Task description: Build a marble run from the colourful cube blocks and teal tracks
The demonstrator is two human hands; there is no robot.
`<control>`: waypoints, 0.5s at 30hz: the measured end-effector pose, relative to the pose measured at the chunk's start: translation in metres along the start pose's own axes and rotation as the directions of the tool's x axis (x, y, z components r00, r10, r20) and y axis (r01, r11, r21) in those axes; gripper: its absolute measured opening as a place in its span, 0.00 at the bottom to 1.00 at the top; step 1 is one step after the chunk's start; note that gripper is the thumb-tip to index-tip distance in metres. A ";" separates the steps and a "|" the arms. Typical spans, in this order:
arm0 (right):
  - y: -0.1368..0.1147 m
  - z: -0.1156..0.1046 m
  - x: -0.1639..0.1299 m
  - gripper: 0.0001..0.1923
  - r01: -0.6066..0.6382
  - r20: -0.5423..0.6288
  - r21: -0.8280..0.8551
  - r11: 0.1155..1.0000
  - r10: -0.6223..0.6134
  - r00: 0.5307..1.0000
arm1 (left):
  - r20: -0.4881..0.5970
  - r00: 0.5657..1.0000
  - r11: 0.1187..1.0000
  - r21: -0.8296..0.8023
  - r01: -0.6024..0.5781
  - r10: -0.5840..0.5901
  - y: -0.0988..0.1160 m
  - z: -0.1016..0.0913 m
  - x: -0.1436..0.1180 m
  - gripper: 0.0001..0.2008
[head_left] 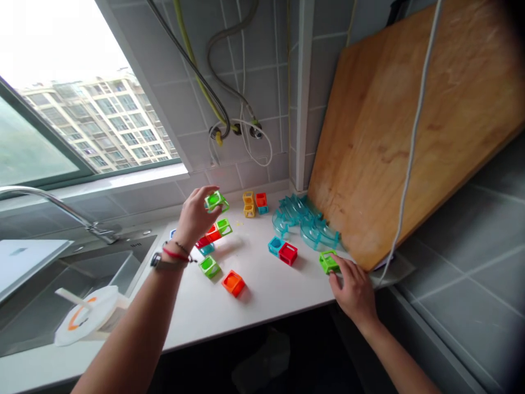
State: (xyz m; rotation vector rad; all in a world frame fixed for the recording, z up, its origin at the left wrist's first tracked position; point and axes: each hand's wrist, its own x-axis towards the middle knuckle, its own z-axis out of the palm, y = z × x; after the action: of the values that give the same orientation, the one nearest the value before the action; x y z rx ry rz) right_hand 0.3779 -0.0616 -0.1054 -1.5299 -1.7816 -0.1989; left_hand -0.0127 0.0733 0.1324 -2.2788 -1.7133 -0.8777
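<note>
Nearest the camera: the two bare forearms, reaching in from the bottom edge over the white countertop [262, 295].

Far left: steel sink [82, 284] with a white round lid marked in orange [84, 314] resting at its near edge; chrome tap [53, 208] arcs above.

Left hand [194, 219], wrist with watch and red bands, raised over the counter's left part near the sink edge. Fingers closed round a green hollow plastic cube [215, 201], held clear of the surface. Just below it, a short stack of red and green cubes [214, 232], tilted. Nearer the front edge: a second green cube [209, 266], then an orange cube [233, 283], lying apart.

Back edge, centre: yellow-orange cubes [248, 203] beside a red-and-blue pair [261, 202].

Centre: blue cube touching red cube [283, 250]. Behind, a pile of clear teal curved track pieces [305, 221].

Right hand [355, 290] at the counter's right end, fingertips on a green cube [328, 261] that sits on the surface; fingers partly curled, full clamp not certain.

Far right: large wooden board [410, 137] leaning on the tiled wall, white cable [414, 137] hanging across it.
</note>
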 end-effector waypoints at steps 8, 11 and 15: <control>0.002 0.002 -0.001 0.29 0.025 -0.009 -0.020 1.000 -0.025 1.000 | 0.475 0.846 0.935 0.348 0.070 -0.240 -0.093 0.106 0.108 0.30; 0.003 0.002 -0.001 0.29 0.034 -0.001 -0.019 0.999 -0.034 0.999 | 0.518 0.802 0.910 0.407 0.075 -0.297 -0.119 0.125 0.111 0.33; 0.004 0.001 -0.002 0.29 0.035 0.007 -0.027 0.999 -0.035 0.999 | 0.563 0.751 0.886 0.459 0.064 -0.346 -0.146 0.140 0.108 0.37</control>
State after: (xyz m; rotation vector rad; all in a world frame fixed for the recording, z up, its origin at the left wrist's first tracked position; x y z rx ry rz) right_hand 0.3807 -0.0613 -0.1091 -1.5202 -1.8189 -0.2361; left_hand -0.0779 0.2744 0.0447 -2.2235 -2.1747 0.3092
